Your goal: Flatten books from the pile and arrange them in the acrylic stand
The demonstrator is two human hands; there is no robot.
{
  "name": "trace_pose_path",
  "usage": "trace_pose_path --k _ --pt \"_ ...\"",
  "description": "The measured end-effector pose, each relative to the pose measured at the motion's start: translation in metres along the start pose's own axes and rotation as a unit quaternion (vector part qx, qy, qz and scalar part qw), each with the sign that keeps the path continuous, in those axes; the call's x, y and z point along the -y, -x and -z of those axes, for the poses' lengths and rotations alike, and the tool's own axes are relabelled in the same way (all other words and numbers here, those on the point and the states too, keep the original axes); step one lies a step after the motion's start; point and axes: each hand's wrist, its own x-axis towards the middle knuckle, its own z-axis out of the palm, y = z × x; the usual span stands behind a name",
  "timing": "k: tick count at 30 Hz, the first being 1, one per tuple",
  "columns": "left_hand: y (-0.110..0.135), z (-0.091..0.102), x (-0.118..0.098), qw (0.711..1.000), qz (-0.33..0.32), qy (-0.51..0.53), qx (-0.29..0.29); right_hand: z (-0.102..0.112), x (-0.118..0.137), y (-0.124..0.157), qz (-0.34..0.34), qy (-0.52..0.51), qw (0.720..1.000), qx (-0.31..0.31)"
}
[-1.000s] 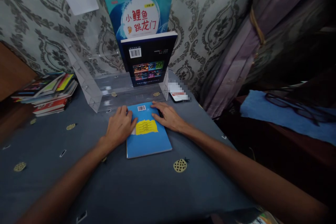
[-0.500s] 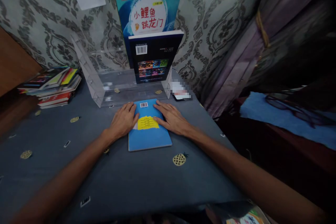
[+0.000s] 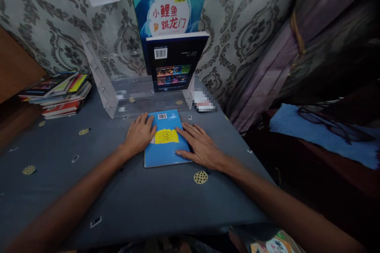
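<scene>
A thin blue book (image 3: 166, 156) with a yellow patch and a barcode lies flat on the cloth-covered table (image 3: 142, 205). My left hand (image 3: 140, 133) rests along its left edge, fingers stretched out and the thumb on the cover. Over the right edge lies my right hand (image 3: 200, 144), fingers spread, with thumb and fingertips touching the cover. Just behind the book stands a clear acrylic rack (image 3: 111, 99). A dark book (image 3: 172, 57) leans in its right part, back cover facing me, and a tall teal book (image 3: 172, 0) is upright behind that.
At the far left sits a pile of books (image 3: 62, 97). A phone-like item with a blurred screen (image 3: 204, 102) lies right of the rack. Beyond the table's right edge are a blue cloth (image 3: 285, 120) with glasses (image 3: 326, 124) and a curtain (image 3: 261, 67).
My right hand has slid down the blue book's right side toward me, its thumb now near the lower right. The left hand stays almost where it was.
</scene>
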Motion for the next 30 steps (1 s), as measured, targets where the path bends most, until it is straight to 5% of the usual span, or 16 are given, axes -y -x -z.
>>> trace_pose_path --k 9,22,30 --pt "0.002 -0.005 0.0 0.999 0.038 0.024 -0.006 0.001 0.0 -0.001 -0.003 -0.005 1.0 0.004" --pt "0.0 -0.01 0.002 0.998 0.013 0.052 0.011 0.001 0.0 -0.001 0.002 -0.005 1.0 -0.006" --pt "-0.001 -0.016 0.012 0.998 -0.012 0.054 -0.031 0.0 -0.001 -0.002 0.0 -0.005 1.0 0.001"
